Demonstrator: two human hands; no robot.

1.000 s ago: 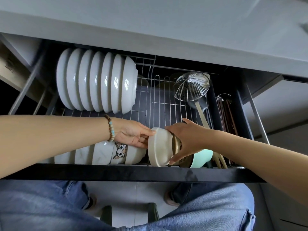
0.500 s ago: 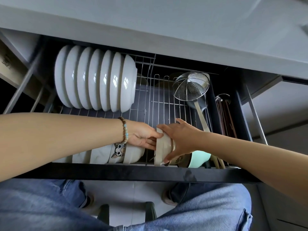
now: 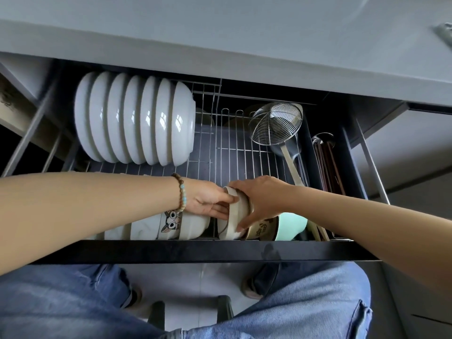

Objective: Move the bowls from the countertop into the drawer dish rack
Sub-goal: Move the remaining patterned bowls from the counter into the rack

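Bowl placement in the front row of the drawer dish rack. Right hand is gripping the cream bowl — fingers curled over its back, thumb hooked at the lower rim — as it is standing on edge between the cat-print bowl and the patterned bowl. Left hand is touching the rim, fingers nearly straight and lying close together. Advisable technique, judged from this view: holding the bowl upright, seating its rim between the wires, releasing only when it is resting without tipping.
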